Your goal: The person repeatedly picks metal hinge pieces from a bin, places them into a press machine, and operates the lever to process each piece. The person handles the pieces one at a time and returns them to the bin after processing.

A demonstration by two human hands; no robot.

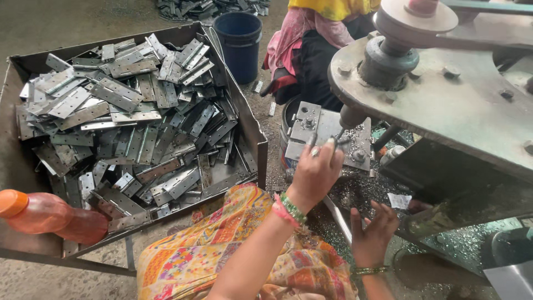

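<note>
The drill press (444,105) dominates. Left of it, a tray (252,133) is heaped with metal hinges (127,122). Under its spindle, the left hand (316,175) has its grip closed on a hinge piece (327,139) on the fixture plate (325,130): seating for drilling, seemingly. Right hand (373,230) hovers below, open, empty.

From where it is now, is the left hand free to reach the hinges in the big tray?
Probably yes. The left hand is up at the drill plate, and the tray of hinges lies open on that side; only the person's patterned lap sits between them.
</note>
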